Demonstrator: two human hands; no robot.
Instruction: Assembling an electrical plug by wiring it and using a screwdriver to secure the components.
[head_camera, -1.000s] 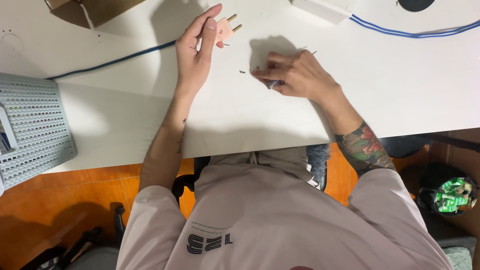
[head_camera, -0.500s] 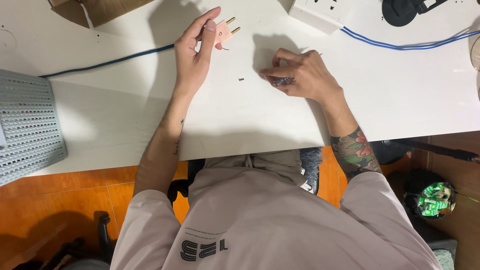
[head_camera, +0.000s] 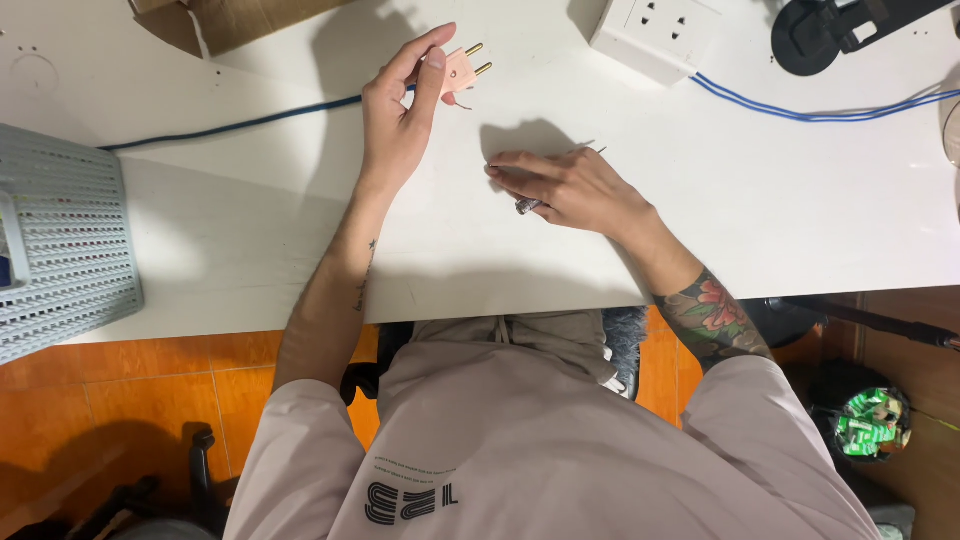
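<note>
My left hand (head_camera: 398, 118) holds a small pink two-pin plug (head_camera: 461, 71) between thumb and fingers, its brass pins pointing right, just above the white table (head_camera: 300, 230). A dark blue cable (head_camera: 230, 125) runs from the plug leftward across the table. My right hand (head_camera: 565, 188) rests flat on the table to the right, fingers pointing left, closed around a small screwdriver whose metal end (head_camera: 527, 206) pokes out under the palm and whose thin tip (head_camera: 594, 149) shows behind the fingers.
A grey perforated plastic basket (head_camera: 60, 250) sits at the left table edge. A white socket block (head_camera: 655, 35) with a blue cord (head_camera: 820, 108) lies at the top right, beside a black stand base (head_camera: 830, 30). A cardboard box (head_camera: 240, 18) is at the top.
The view shifted, so basket and socket block moved in frame. My right hand lowered flat onto the table. The left hand still holds the plug.
</note>
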